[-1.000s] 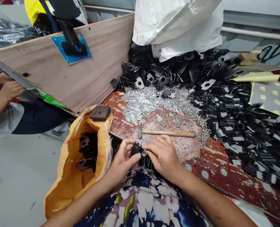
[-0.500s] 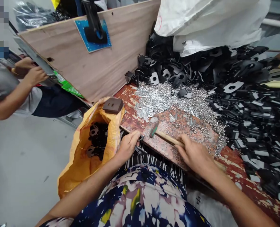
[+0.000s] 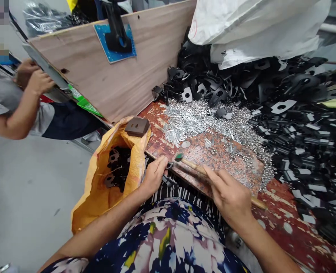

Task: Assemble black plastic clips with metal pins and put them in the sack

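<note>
My right hand [image 3: 232,193] is closed round the wooden handle of a hammer [image 3: 194,166]. The hammer's green-marked head is over the bench's front edge, just right of my left fingertips. My left hand [image 3: 155,173] pinches a small black metal part [image 3: 169,165] at that edge; my fingers cover much of it. Another dark part [image 3: 169,180] shows just below, near my lap. Beyond the hammer lies a heap of silvery metal pins [image 3: 185,121] on the bench. A large pile of black metal parts [image 3: 304,140] spreads to the right and back.
Left of my hand stands an open yellow sack [image 3: 91,189] with black parts inside and a brown block [image 3: 137,127] on its rim. A wooden board [image 3: 108,79] walls the far left side. A white sack [image 3: 255,30] hangs over the pile. Another person's hands [image 3: 39,79] are beyond the board.
The hammer has shifted left and its head has turned, now closer to my left fingers. My right hand has moved slightly left with it. My left hand keeps its place on the part.
</note>
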Demonstrator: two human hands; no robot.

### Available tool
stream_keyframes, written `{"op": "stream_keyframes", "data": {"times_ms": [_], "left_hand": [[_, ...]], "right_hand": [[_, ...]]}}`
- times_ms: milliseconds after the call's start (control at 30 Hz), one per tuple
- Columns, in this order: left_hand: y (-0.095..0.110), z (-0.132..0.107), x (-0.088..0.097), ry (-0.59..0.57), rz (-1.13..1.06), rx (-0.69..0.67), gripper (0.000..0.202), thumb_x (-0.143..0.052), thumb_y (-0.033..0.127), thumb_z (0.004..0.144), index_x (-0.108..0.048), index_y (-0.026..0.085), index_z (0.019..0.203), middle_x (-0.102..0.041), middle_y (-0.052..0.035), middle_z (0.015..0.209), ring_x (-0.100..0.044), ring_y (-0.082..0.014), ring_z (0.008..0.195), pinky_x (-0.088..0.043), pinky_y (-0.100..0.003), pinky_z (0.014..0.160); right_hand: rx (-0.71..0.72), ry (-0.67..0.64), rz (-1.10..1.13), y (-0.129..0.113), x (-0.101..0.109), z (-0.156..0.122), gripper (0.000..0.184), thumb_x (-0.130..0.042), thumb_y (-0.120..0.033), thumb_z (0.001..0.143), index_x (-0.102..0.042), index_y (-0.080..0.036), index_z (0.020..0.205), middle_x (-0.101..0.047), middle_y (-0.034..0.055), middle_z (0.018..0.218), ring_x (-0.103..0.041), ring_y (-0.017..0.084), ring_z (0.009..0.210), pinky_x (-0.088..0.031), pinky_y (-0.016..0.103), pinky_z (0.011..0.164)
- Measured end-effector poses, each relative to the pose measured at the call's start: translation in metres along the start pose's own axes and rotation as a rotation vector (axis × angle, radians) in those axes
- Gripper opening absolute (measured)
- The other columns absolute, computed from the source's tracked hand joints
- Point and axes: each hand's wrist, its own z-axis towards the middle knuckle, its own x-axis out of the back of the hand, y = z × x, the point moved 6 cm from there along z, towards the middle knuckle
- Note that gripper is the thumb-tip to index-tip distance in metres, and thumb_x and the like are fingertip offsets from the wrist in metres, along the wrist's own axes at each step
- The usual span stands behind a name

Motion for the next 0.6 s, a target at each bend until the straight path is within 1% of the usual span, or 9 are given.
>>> {"op": "stream_keyframes", "data": {"times_ms": [67, 133, 267, 367, 433, 500, 533, 567, 600], "left_hand": [[0.001, 0.0, 0.001, 0.006, 0.001, 0.005, 0.039, -0.049, 0.05, 0.099, -0.054, 0.022, 0.073, -0.049, 0.0025, 0.068, -0.047, -0.017, 0.064, -0.038, -0.029, 0.063], [0.002, 0.001, 0.003, 0.016, 0.008, 0.011, 0.039, -0.051, 0.05, 0.097, -0.052, 0.022, 0.071, -0.049, 0.0026, 0.067, -0.046, -0.017, 0.064, -0.039, -0.028, 0.064], [0.01, 0.001, 0.002, 0.015, 0.011, 0.005, 0.039, -0.054, 0.05, 0.095, -0.049, 0.023, 0.068, -0.048, 0.0027, 0.064, -0.046, -0.0174, 0.062, -0.038, -0.028, 0.062], [0.016, 0.001, 0.001, 0.004, 0.017, -0.012, 0.038, -0.057, 0.052, 0.093, -0.051, 0.023, 0.068, -0.05, 0.0016, 0.066, -0.048, -0.019, 0.065, -0.041, -0.029, 0.063], [0.017, 0.0, 0.007, -0.015, 0.064, -0.001, 0.038, -0.056, 0.054, 0.093, -0.053, 0.024, 0.069, -0.052, 0.0013, 0.066, -0.05, -0.02, 0.065, -0.042, -0.029, 0.062], [0.018, -0.001, 0.024, -0.05, 0.164, -0.013, 0.037, -0.049, 0.056, 0.095, -0.06, 0.025, 0.078, -0.059, 0.0001, 0.07, -0.056, -0.0226, 0.068, -0.045, -0.031, 0.065], [0.021, -0.002, 0.04, -0.012, 0.236, -0.044, 0.035, -0.048, 0.056, 0.096, -0.064, 0.026, 0.087, -0.066, -0.0009, 0.077, -0.061, -0.025, 0.075, -0.048, -0.033, 0.07], [0.023, -0.003, 0.061, 0.072, 0.344, -0.064, 0.033, -0.048, 0.056, 0.095, -0.067, 0.029, 0.095, -0.071, -0.0014, 0.086, -0.066, -0.0277, 0.083, -0.05, -0.035, 0.075], [0.026, -0.005, 0.084, 0.155, 0.472, -0.055, 0.034, -0.048, 0.058, 0.093, -0.068, 0.031, 0.098, -0.075, -0.0014, 0.092, -0.068, -0.03, 0.086, -0.051, -0.038, 0.077]], "right_hand": [[-0.027, 0.066, 0.025, 0.002, 0.01, -0.003, 0.063, -0.053, -0.011, 0.098, -0.042, -0.032, 0.157, -0.07, 0.0025, 0.091, -0.06, 0.014, 0.066, -0.044, 0.028, 0.058], [-0.022, 0.064, 0.042, 0.0, 0.013, -0.004, 0.063, -0.053, -0.011, 0.098, -0.043, -0.032, 0.156, -0.069, 0.0023, 0.089, -0.061, 0.014, 0.067, -0.044, 0.028, 0.059], [-0.034, -0.136, 0.077, -0.004, -0.01, -0.004, 0.045, -0.045, -0.016, 0.102, -0.058, -0.025, 0.144, -0.066, 0.0028, 0.079, -0.061, 0.016, 0.064, -0.044, 0.029, 0.055], [-0.106, -0.223, 0.146, 0.003, -0.024, -0.002, 0.04, -0.046, -0.022, 0.103, -0.06, -0.023, 0.14, -0.069, 0.0042, 0.088, -0.064, 0.017, 0.071, -0.048, 0.03, 0.06], [-0.148, -0.234, 0.159, 0.01, -0.028, -0.001, 0.037, -0.048, -0.021, 0.101, -0.064, -0.024, 0.135, -0.069, 0.0045, 0.092, -0.063, 0.017, 0.072, -0.049, 0.031, 0.062], [-0.154, -0.207, 0.106, 0.017, -0.029, 0.001, 0.032, -0.052, -0.018, 0.098, -0.068, -0.021, 0.126, -0.07, 0.0073, 0.098, -0.064, 0.02, 0.082, -0.052, 0.034, 0.07], [-0.141, -0.185, 0.075, 0.02, -0.028, 0.003, 0.029, -0.055, -0.017, 0.097, -0.07, -0.02, 0.121, -0.07, 0.0091, 0.103, -0.064, 0.023, 0.089, -0.053, 0.037, 0.075], [-0.121, -0.167, 0.058, 0.024, -0.026, 0.005, 0.025, -0.058, -0.017, 0.096, -0.071, -0.02, 0.118, -0.071, 0.0104, 0.107, -0.063, 0.025, 0.095, -0.053, 0.04, 0.08], [-0.106, -0.158, 0.064, 0.03, -0.025, 0.009, 0.023, -0.06, -0.018, 0.096, -0.072, -0.02, 0.115, -0.071, 0.0103, 0.108, -0.063, 0.026, 0.099, -0.053, 0.042, 0.083]]}}
